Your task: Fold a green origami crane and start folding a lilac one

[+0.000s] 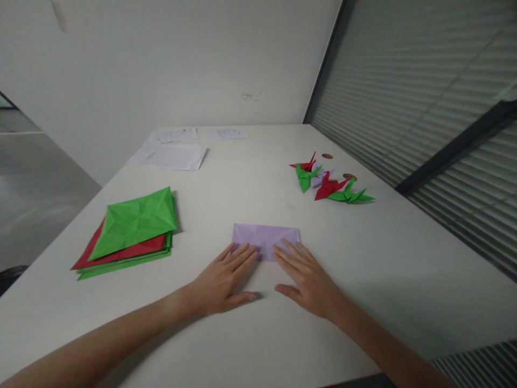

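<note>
A sheet of purple origami paper (pixel 264 234), folded into a rectangle with crease lines, lies flat on the white table in front of me. My left hand (pixel 226 277) rests its outstretched fingers on the sheet's lower left part, thumb apart on the table side. On the lower right part, my right hand (pixel 309 277) presses down with fingers spread and thumb held away. Both hands are open, and neither grips the paper. The fingers cover portions of its lower edge.
Creased green paper (pixel 137 221) tops a stack with red and green sheets at left. Several folded paper cranes, one a red crane (pixel 329 187), stand at right near two round holes in the table (pixel 278 328). Printed papers (pixel 172 156) lie far left; window blinds (pixel 404 97) border the right.
</note>
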{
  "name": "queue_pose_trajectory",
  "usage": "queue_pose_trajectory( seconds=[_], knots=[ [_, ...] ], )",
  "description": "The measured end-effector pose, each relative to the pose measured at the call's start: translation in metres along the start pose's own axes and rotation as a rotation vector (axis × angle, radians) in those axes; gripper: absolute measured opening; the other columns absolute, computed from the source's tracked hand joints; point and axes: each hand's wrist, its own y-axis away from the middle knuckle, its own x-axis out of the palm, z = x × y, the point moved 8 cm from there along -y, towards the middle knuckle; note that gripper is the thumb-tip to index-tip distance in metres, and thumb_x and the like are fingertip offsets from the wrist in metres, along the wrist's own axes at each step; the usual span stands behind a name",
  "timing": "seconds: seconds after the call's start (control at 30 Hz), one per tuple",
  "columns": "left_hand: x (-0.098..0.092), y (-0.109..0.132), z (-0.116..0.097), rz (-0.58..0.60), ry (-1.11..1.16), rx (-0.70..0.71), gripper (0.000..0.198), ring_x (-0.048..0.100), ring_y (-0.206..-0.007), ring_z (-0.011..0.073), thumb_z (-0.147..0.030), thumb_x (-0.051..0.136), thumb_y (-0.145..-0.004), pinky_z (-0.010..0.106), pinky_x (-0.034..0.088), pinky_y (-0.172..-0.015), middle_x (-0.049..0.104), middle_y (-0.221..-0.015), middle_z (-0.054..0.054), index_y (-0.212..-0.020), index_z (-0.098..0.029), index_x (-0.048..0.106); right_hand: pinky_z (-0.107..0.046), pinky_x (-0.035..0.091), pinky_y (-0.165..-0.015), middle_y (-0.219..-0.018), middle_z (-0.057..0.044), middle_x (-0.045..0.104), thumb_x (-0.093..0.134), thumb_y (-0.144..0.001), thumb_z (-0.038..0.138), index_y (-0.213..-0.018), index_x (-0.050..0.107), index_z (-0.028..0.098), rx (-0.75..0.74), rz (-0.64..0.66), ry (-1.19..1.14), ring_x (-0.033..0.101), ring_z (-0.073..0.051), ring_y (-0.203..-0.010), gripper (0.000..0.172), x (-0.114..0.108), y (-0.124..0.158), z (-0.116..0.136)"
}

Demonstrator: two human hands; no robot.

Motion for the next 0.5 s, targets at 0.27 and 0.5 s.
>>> queue_pose_trajectory(
  seconds=[0.27, 0.5],
  knots=[
    [0.002, 0.009, 0.015, 0.061, -0.001, -0.055, 0.081, 0.028, -0.145, 0.0276, -0.060, 0.041, -0.094, 0.052, 0.015, -0.120, 0.025, -0.157, 0.015, -0.155, -0.017, 0.009, -0.055, 0.037, -0.111, -0.149, -0.011, 0.044, 0.048, -0.095, 0.047, -0.148, 0.036, 0.017, 0.025, 0.072, -0.053, 0.037, -0.029, -0.140, 0.062, 0.018, 0.010, -0.005],
    [-0.007, 0.034, 0.031, 0.034, -0.069, -0.085, 0.078, 0.028, -0.145, 0.0281, -0.057, 0.044, -0.094, 0.052, 0.015, -0.120, 0.030, -0.156, 0.012, -0.155, -0.021, 0.011, -0.056, 0.038, -0.111, -0.146, -0.009, 0.048, 0.051, -0.095, 0.041, -0.151, 0.029, 0.024, 0.081, 0.022, -0.025, 0.041, -0.027, -0.139, 0.062, 0.007, 0.048, -0.034]
  ],
)
